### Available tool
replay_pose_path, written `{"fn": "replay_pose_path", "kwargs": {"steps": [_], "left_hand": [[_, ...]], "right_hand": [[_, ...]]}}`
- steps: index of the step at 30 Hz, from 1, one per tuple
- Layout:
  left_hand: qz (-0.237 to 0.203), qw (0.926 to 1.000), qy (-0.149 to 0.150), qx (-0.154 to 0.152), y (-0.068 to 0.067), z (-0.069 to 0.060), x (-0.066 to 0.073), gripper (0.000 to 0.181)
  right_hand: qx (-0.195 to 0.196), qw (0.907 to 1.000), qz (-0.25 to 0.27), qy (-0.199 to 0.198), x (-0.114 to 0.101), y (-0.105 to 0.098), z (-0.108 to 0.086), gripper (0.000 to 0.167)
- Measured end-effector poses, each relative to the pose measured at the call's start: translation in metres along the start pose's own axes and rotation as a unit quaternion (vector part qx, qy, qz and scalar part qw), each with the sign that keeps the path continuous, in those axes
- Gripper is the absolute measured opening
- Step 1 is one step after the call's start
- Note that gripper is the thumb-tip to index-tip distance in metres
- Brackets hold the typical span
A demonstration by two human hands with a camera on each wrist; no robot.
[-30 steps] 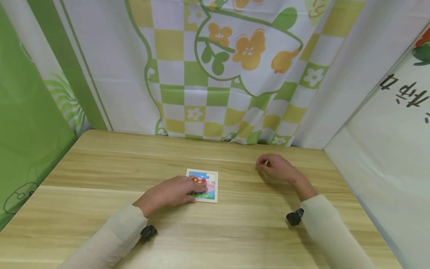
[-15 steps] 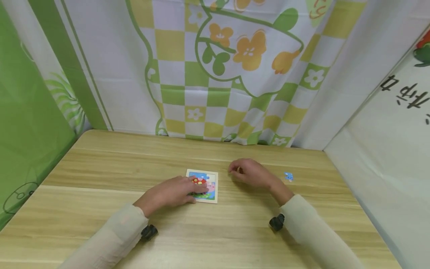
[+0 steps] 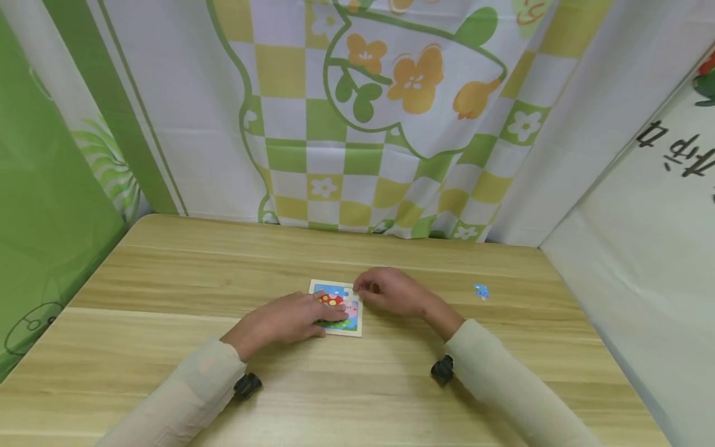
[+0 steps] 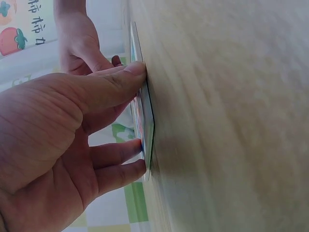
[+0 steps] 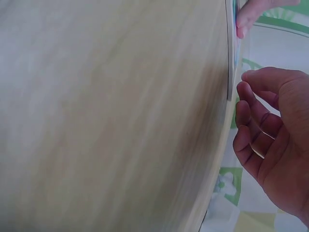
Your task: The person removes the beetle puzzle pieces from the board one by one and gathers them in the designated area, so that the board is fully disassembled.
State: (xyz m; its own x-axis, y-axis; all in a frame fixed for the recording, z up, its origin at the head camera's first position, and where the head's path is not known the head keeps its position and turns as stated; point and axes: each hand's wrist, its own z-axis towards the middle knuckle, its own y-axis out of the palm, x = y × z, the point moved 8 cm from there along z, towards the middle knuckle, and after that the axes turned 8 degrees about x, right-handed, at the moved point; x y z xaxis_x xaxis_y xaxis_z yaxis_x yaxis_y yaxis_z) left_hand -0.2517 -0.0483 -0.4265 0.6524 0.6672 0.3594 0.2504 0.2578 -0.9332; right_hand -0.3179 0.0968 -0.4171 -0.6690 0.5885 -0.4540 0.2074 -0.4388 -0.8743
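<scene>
A small square picture puzzle (image 3: 349, 324) in a pale frame lies on the table, with a cream gap at its upper right. My left hand (image 3: 285, 318) rests on it with extended fingers; in the left wrist view, the thumb and fingertips of that hand (image 4: 63, 125) touch the board (image 4: 148, 121). My right hand (image 3: 393, 292) is at the puzzle's upper right corner. Seen from the right wrist, the right hand (image 5: 280, 130) has bent fingers, thumb and index tips close together beside the board's edge (image 5: 230, 72); whether something thin is between them cannot be told.
On the wooden table (image 3: 167, 273), a small blue piece (image 3: 481, 291) lies to the right, beyond my right forearm. A patterned curtain (image 3: 324, 149) hangs behind the table's far edge. Green cloth (image 3: 50, 186) stands at the left and a white sheet with writing (image 3: 659, 248) at the right.
My right hand has moved left across the table to the puzzle's corner, uncovering the blue piece at the right. My left hand has stayed on the puzzle.
</scene>
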Motion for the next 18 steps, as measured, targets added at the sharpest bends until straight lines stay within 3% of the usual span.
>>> {"fn": "replay_pose_path", "kwargs": {"steps": [7,18], "left_hand": [[0.018,0.9997,-0.001,-0.017,0.0019,0.0017,0.0017,0.048],[0.013,0.9998,-0.002,-0.014,0.0016,0.0013,-0.0002,0.048]], "right_hand": [[-0.008,0.9998,-0.015,-0.008,-0.0041,0.0071,0.0036,0.019],[-0.017,0.9994,-0.028,-0.006,-0.0095,0.0103,0.0061,0.022]]}}
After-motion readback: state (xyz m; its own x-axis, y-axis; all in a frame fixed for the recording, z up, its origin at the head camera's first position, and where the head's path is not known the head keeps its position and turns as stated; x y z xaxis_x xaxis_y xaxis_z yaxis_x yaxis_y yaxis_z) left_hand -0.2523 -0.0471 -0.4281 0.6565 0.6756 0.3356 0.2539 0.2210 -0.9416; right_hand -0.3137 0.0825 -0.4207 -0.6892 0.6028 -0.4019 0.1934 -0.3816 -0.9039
